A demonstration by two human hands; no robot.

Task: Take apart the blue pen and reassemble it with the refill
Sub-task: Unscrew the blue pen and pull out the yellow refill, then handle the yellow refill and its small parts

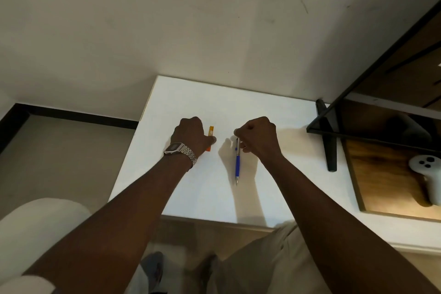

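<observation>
The blue pen [237, 164] lies lengthwise on the white table [214, 102], its metal tip toward me and its silver upper end under my right hand [259, 135]. That hand is curled, with fingertips on the pen's upper part. A small orange item [211, 131], probably the refill pack, lies to the left of the pen. My left hand [192, 135], with a metal watch on its wrist, is curled beside the orange item, the thumb touching its lower part. Whether either object is lifted off the table is unclear.
A black monitor stand foot [328, 136] and a dark glass shelf [372, 126] sit at the right. A white game controller [427, 174] rests on a wooden board [381, 186]. A pale cushion [35, 229] is at lower left. The table's left edge drops to the floor.
</observation>
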